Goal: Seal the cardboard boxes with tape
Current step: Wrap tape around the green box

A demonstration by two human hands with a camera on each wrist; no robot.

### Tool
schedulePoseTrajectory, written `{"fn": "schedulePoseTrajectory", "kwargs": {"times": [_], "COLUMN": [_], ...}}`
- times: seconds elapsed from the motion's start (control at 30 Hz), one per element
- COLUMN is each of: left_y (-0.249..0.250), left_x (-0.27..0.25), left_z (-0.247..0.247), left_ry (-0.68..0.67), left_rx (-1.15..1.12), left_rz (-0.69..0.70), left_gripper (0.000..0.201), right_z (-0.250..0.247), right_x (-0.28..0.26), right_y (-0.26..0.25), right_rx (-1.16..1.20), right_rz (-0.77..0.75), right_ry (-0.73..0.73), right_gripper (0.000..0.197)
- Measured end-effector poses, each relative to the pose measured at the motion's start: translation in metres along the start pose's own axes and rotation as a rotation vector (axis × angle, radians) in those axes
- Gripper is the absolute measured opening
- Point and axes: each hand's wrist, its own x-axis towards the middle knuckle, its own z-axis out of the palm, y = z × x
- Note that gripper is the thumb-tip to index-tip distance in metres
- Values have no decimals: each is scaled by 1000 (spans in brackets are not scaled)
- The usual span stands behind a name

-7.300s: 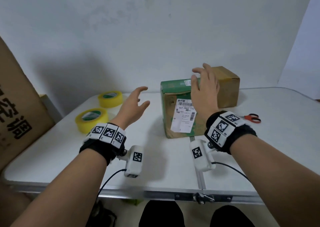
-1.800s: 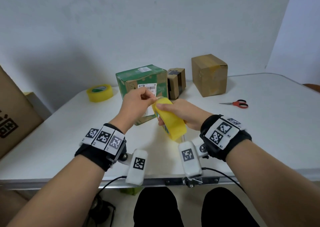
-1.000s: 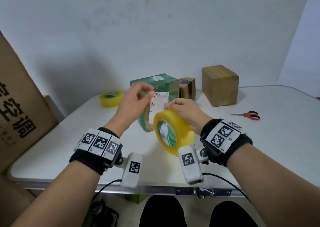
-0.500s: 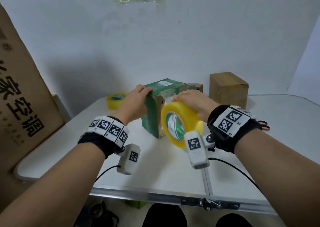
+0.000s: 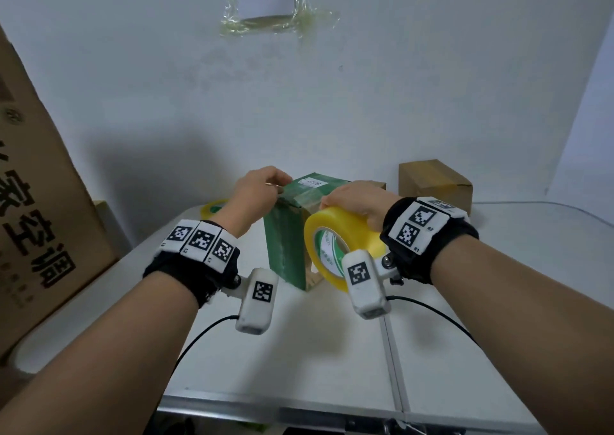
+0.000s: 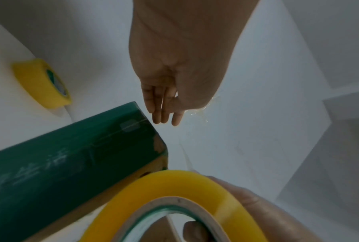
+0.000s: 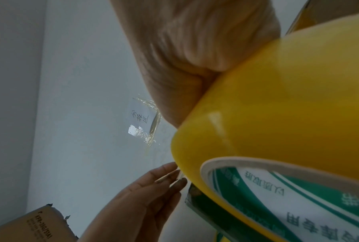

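Observation:
A green cardboard box (image 5: 285, 235) stands upright mid-table. My left hand (image 5: 275, 186) is at its top left edge and pinches the end of a clear tape strip (image 6: 197, 113) between thumb and fingers. My right hand (image 5: 352, 198) grips a yellow tape roll (image 5: 339, 245) from above, held against the box's top front corner. In the left wrist view the roll (image 6: 174, 196) sits just below the box (image 6: 70, 155), with the left hand's fingers (image 6: 164, 114) above it. The roll (image 7: 277, 122) fills the right wrist view. How far the strip lies on the box top is hidden by my hands.
A plain brown box (image 5: 435, 182) stands at the back right, with a smaller box (image 5: 378, 185) partly hidden behind my right hand. A second yellow roll (image 5: 212, 207) lies back left. A big printed carton (image 5: 40, 202) leans at the table's left. The white table (image 5: 299, 351) has a front edge seam.
Both hands have moved up onto the green box's top. The left hand now holds the tape end at the top left edge, and the roll sits higher against the box.

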Motion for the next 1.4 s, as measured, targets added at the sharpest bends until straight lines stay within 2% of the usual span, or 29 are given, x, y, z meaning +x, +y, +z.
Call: {"fn": "schedulePoseTrajectory", "kwargs": {"times": [0.07, 0.13, 0.23, 0.27, 0.47, 0.63, 0.67, 0.77, 0.8, 0.83, 0.87, 0.97, 1.0, 1.13, 1.4], "left_y": [6, 14, 22, 23, 23, 29, 28, 23, 21, 20, 20, 19, 18, 15, 10], "left_x": [2, 2, 6, 8, 11, 4, 3, 2, 2, 3, 3, 6, 7, 9, 8], "left_z": [0, 0, -2, -2, -2, 2, 2, 1, 2, 3, 5, 8, 8, 8, 13], "left_ry": [12, -58, -139, -153, -201, -203, -199, -163, -150, -141, -130, -89, -79, -40, -11], "left_rx": [-87, -20, 184, 213, 139, 178, 180, 204, 228, 258, 287, 353, 379, 490, 602], "left_rz": [-47, -97, -185, -195, -178, -117, -108, -63, -52, -42, -34, -2, 19, 81, 140], "left_gripper": [32, 26, 50, 52, 43, 25, 24, 24, 24, 24, 24, 24, 25, 23, 23], "right_z": [-2, -4, -3, -3, -3, -2, 0, 2, 2, 2, 2, -3, -5, -9, -4], "right_x": [0, 2, 4, 4, 0, 1, -1, 3, 2, -2, -6, -13, -12, -8, -6], "right_y": [-3, -5, -6, -6, -7, 3, 5, 15, 15, 16, 16, 19, 19, 9, 7], "right_rx": [-50, -67, -118, -127, -156, 57, 93, 207, 257, 287, 300, 294, 267, 21, -56], "right_rz": [14, 16, -4, -8, -7, 66, 87, 105, 100, 87, 73, 29, 4, -84, -73], "right_ry": [0, 3, 7, 7, -1, 41, 25, -41, -57, -60, -55, 24, 54, 190, 166], "right_gripper": [34, 34, 34, 34, 38, 46, 55, 98, 105, 101, 88, 31, 20, 32, 33]}}
